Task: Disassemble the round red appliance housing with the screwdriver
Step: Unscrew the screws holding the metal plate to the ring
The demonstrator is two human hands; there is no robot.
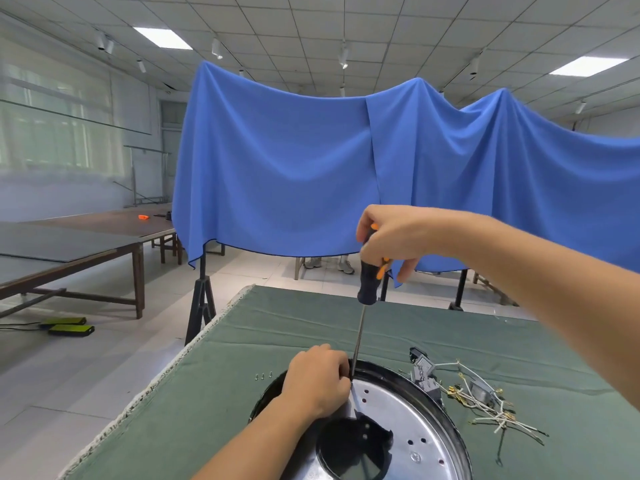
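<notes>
Taking the round housing [408, 427] as my landmark, I see it at the near edge of the counter [242, 358], which is covered in green cloth; from here it shows a dark rim and a shiny metal plate with small holes and a large dark opening, and I cannot see any red on it. Far to its left, on the floor, lie two yellow-and-black flat devices [71, 329], with long dark tables [86, 244] standing beyond them. Just left of the housing, three small screws [263, 375] lie in a row on the cloth. My left hand [317, 382] rests on the housing's far left rim, fingers curled around the screwdriver [367, 289] shaft close to its tip. The shaft rises almost upright from that rim to a black and orange handle, which my right hand [388, 237] grips from above, fingers wrapped round the top. Right of the housing, touching its rim, sits a small grey connector block [424, 370], and further right a tangle of white wires [485, 403] with brass terminals is spread over the cloth. Behind the housing a blue cloth [346, 168] hangs across the room.
</notes>
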